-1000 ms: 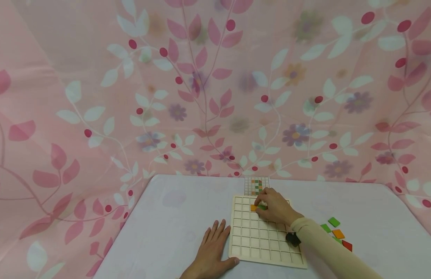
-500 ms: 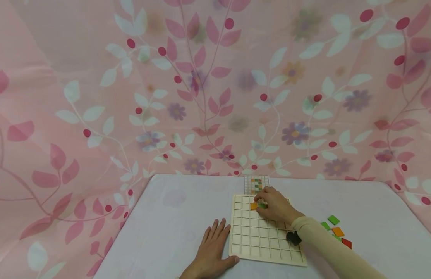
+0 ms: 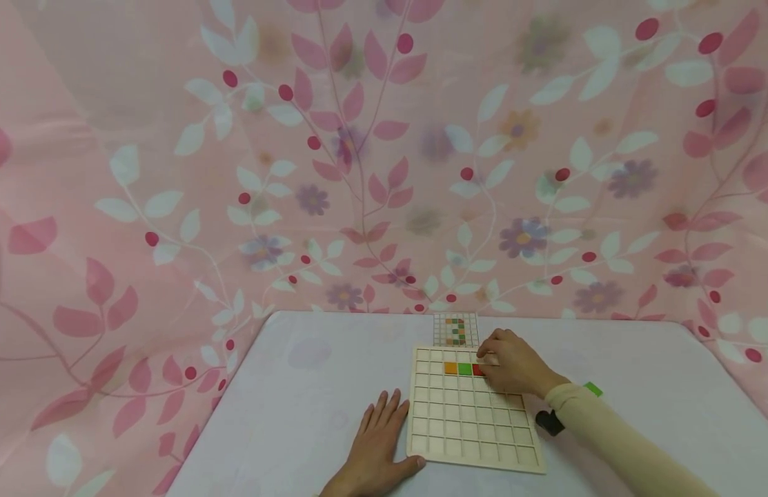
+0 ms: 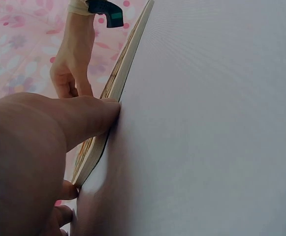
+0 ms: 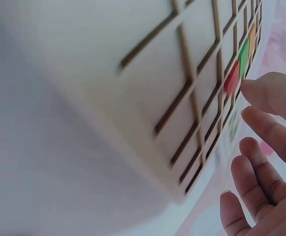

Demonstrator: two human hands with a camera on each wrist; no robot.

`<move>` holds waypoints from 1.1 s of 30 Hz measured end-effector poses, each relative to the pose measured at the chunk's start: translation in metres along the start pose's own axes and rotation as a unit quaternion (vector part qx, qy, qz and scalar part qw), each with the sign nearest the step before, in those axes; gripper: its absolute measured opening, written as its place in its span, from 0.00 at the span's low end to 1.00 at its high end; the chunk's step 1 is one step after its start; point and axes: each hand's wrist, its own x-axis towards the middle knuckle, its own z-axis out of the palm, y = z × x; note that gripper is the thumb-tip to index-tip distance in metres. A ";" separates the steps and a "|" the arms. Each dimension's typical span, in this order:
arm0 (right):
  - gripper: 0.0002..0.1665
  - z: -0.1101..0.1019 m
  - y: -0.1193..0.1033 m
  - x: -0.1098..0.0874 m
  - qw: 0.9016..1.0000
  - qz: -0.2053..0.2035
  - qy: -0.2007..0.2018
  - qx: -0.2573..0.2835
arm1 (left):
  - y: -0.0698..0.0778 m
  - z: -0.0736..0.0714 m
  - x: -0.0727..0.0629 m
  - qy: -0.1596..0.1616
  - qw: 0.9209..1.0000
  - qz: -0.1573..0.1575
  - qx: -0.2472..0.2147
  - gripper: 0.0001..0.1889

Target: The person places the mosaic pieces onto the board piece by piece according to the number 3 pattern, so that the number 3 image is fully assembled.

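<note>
A pale wooden grid board [image 3: 453, 415] lies on the white table. In one of its upper rows sit an orange tile [image 3: 450, 368], a green tile [image 3: 464, 369] and a red tile [image 3: 477, 370]. My right hand [image 3: 514, 364] hovers over the red tile and partly covers it in the head view. In the right wrist view, the thumb is beside the red tile [image 5: 232, 78], and the loosely bent fingers hold nothing. My left hand [image 3: 379, 442] rests flat on the table, fingers spread, with its thumb [image 4: 96, 115] against the board's edge.
A small card [image 3: 440, 333] printed with a coloured grid pattern lies beyond the board. A loose green tile [image 3: 593, 389] shows past my right sleeve, which hides the area around it. A black device [image 3: 550, 422] is at the right wrist. Floral cloth [image 3: 384, 172] hangs behind the table.
My right hand has moved right, off the green tile, uncovering the green tile and the red one beside it. Its forearm now hides most of the loose tiles. My left hand stays put.
</note>
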 end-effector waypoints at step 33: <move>0.09 -0.056 0.085 -0.099 0.992 0.086 -0.009 -0.091 | -0.003 0.002 0.002 -0.004 1.000 -0.010 -0.014 0.53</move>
